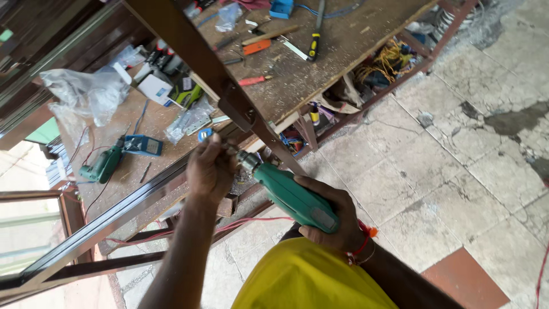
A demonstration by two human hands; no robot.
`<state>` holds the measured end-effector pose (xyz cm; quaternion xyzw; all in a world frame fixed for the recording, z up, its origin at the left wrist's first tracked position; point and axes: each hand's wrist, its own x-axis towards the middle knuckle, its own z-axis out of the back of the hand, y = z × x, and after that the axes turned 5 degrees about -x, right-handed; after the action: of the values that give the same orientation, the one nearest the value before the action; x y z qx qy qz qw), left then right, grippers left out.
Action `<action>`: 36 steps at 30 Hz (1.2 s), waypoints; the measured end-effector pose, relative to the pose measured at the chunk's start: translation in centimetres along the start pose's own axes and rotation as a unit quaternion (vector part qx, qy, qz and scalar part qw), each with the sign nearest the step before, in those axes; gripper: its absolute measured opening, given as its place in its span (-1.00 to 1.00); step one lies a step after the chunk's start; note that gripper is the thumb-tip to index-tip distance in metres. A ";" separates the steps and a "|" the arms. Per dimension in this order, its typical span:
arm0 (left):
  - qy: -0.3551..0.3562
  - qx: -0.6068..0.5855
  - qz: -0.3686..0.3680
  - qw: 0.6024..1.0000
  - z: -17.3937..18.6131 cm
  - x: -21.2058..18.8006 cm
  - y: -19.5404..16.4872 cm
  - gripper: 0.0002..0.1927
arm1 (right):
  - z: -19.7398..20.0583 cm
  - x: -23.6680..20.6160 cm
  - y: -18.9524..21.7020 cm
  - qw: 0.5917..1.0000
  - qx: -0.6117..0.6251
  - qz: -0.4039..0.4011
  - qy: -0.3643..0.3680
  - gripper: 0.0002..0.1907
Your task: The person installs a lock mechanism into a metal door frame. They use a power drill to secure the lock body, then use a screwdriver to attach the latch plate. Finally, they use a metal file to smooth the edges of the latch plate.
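Right hand (331, 220) wrapped tight around green electric drill (291, 197); left hand (210, 170) pinched closed at the chuck end, around something too small to tell, against a brown metal frame (229, 97). Beyond, cluttered tabletop (337, 46) with second drill (104, 165), screwdriver (314, 43). Best kept square to the frame, fingers clear of the bit.

- Bright yellow garment (306, 277) over the torso.
- Both forearms bare; no sleeves reach them.
- Red-orange thread band (363, 240) at right wrist, loose frayed end sticking out.
- Hands ungloved.
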<state>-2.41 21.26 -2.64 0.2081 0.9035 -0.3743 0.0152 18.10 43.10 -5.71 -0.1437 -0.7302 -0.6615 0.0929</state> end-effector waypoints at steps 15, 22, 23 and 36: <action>-0.080 0.555 -0.365 0.743 -1.8 5.9 -2.4 -0.63 | -2.8 5.2 0.6 0.987 -0.095 0.020 -0.125 -0.20; 0.076 0.587 -0.421 0.687 -5.4 9.5 -8.1 -0.22 | -3.2 6.6 0.4 0.988 -0.096 0.032 -0.114 -0.21; 0.097 0.576 -0.408 0.702 -5.7 10.0 -8.5 -0.26 | -3.3 6.6 0.5 0.988 -0.096 0.036 -0.113 -0.21; 0.144 0.434 -0.265 0.849 -5.8 11.9 -8.2 -0.45 | -3.6 6.9 0.5 0.988 -0.089 0.026 -0.123 -0.22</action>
<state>-15.66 24.35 4.82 -0.0025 0.6622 -0.6835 -0.3071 11.56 40.14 -2.55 -0.2509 -0.6704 -0.6983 0.0063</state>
